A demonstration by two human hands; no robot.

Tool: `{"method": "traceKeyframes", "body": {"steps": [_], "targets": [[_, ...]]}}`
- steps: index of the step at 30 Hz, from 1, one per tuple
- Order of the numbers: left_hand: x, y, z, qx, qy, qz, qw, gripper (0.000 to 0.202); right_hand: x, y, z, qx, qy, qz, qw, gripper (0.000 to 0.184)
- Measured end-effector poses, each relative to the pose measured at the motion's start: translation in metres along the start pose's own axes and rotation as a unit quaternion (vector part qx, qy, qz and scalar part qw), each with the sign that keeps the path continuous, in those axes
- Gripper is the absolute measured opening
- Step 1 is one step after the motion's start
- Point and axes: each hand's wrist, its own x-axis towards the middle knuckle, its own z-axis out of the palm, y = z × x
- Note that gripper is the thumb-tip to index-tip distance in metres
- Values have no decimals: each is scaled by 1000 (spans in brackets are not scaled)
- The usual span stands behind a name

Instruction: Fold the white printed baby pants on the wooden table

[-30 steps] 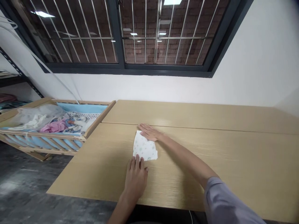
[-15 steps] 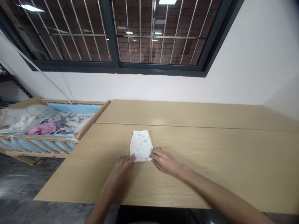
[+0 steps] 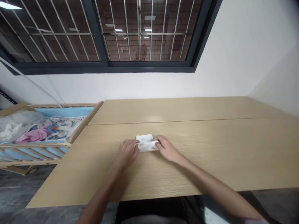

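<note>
A small white cloth with a faint green print (image 3: 147,143) lies on the pale wooden table (image 3: 210,146), now folded into a short, wide bundle. My left hand (image 3: 128,151) grips its left end between the fingers. My right hand (image 3: 167,148) holds the right end the same way, with its fingertips over the lower fold. The hands hide both ends of the cloth.
To the left of the table stands a wooden crib (image 3: 85,119) with blue padding and a heap of pink, white and patterned clothes (image 3: 35,133). A barred window (image 3: 144,40) and white wall lie beyond the table's far edge.
The tall cloth strip has become a shorter, wider bundle, with its lower part folded upward. Both hands have moved up onto its ends. The view has drifted, shifting the crib further left.
</note>
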Motion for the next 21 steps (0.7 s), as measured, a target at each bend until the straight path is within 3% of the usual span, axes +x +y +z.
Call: {"method": "traceKeyframes", "body": {"steps": [3,6,10,13,17,19,21], "targets": [[36,-7,17,28,3,-52,998,23,34,26,18,7,48,10,999,18],[54,-11,37,60,6,-89,994,26,59,48,36,-20,71,37,997,19],[56,-13,47,86,11,-105,991,28,69,52,45,-43,79,59,994,23],[48,-8,46,89,38,-90,991,39,58,39,43,-104,92,-5,990,36],[31,4,59,65,7,-1,998,68,38,26,43,-183,-41,-165,968,53],[23,7,71,64,-23,5,998,74,31,28,44,-198,-105,-177,958,60],[18,7,81,70,-39,-7,997,75,26,36,43,-202,-131,-158,958,63]]}}
